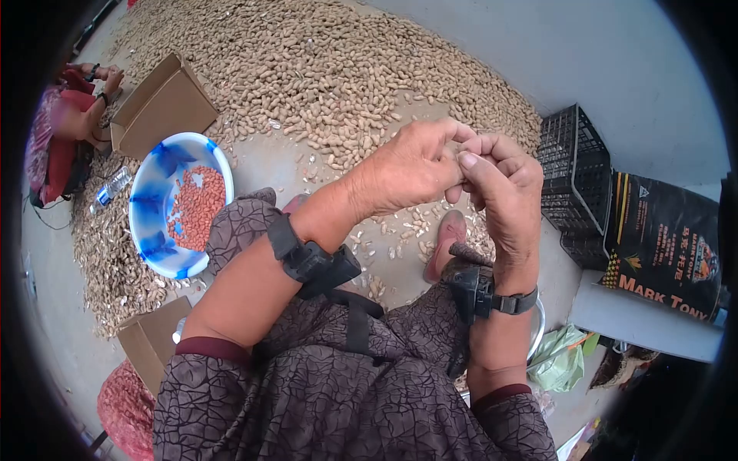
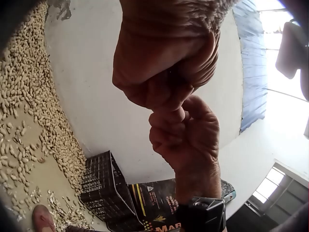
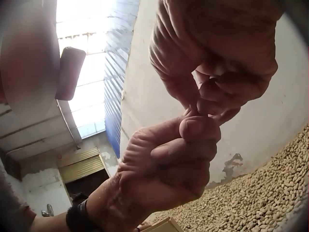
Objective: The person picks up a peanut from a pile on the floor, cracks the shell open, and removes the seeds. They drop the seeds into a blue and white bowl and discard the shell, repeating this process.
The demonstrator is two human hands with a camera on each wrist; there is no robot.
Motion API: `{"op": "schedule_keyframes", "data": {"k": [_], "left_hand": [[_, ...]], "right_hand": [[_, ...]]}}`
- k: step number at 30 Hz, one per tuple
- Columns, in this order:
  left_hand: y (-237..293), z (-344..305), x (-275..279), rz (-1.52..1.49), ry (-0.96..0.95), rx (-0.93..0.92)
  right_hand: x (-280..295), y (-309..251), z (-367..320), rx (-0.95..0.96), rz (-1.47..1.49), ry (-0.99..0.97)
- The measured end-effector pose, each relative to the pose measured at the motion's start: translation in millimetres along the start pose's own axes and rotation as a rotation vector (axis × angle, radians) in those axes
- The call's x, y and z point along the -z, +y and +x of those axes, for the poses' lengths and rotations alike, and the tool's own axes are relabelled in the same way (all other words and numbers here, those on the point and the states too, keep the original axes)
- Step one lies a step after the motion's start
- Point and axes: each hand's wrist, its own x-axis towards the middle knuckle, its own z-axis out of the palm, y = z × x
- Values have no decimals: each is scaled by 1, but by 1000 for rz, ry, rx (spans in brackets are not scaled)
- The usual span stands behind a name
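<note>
Both hands meet at chest height, fingertips together, in front of the peanut pile (image 1: pixel 330 69). My left hand (image 1: pixel 411 169) has its fingers curled in, thumb and forefinger pinching a small peanut mostly hidden by the fingers. From the other side my right hand (image 1: pixel 503 184) pinches the same peanut, its thumb tip pressed close to the left fingers. A pale sliver of the peanut (image 3: pixel 187 111) shows between the fingertips in the right wrist view. To the left stands a blue and white basin (image 1: pixel 142 203) with red shelled peanuts (image 1: pixel 201 207) in it.
Black plastic crates (image 1: pixel 573 165) and a black printed sack (image 1: pixel 665 246) stand by the wall at right. Cardboard boxes (image 1: pixel 165 107), a water bottle (image 1: pixel 114 188) and empty shells (image 1: pixel 115 269) lie at left. Another person (image 1: pixel 65 131) sits at far left.
</note>
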Motion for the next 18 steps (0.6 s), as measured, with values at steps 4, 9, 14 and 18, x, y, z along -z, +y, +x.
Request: {"op": "schedule_keyframes", "data": {"k": [4,9,14,18], "left_hand": [[0,-7,3,-102,-22,179],[8,-16,22,-377,178,216],[17,-27,30,-557,348,227],[24,-26,20,-558,434,305]], "right_hand": [[24,3,8,-34,-187,40],[114,-3,32,-47,-701,210],[221,54,41,-188,-1205,228],[217,117,49,-359,-926,163]]}}
